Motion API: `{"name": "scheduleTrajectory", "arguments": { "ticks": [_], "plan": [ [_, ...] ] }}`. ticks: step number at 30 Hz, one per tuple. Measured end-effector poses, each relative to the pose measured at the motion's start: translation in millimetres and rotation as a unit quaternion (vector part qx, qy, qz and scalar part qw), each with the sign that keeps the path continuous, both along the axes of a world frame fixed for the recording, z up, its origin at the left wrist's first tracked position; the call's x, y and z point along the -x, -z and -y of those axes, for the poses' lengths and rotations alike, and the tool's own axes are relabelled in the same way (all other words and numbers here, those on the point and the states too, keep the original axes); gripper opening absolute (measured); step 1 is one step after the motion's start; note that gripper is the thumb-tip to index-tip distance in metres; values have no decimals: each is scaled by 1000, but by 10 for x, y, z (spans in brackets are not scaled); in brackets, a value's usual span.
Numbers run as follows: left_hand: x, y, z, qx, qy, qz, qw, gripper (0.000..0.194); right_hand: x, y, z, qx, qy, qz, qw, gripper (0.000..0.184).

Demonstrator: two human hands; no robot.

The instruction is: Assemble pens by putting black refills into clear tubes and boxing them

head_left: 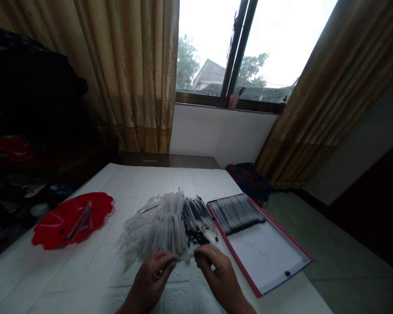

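Note:
Near the front of the table, my left hand [152, 279] pinches a translucent pen barrel [184, 257] that points to the right. Close to its other end, my right hand [216, 272] is closed, with a small black pen part just showing at its fingertips. Whether that part touches the barrel is too blurred to tell. Just beyond my hands lies a wide heap of clear pen barrels [160, 222]. Black-ended refills [196, 211] lie along its right side, with small black caps [198, 237] piled in front of them.
To the right, a red-rimmed shallow box [245, 272] holds a row of pens [237, 211] at its far end and a small black piece near its front. A red scalloped plate [100, 203] with a few clear tubes stands at left. Beyond the table are curtains and a window.

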State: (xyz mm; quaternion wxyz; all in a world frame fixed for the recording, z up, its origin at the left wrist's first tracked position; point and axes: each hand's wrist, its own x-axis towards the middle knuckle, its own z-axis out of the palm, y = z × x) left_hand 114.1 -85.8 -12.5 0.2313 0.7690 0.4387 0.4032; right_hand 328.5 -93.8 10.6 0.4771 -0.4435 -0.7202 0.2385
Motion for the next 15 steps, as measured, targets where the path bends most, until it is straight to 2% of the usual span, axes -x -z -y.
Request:
{"name": "scheduleTrajectory", "arguments": {
  "ticks": [15],
  "plan": [
    [-20, -44, 13, 4, 14, -4, 1000, 20, 27, -70, 5, -15, -10, 12, 1000, 16]
  ]
}}
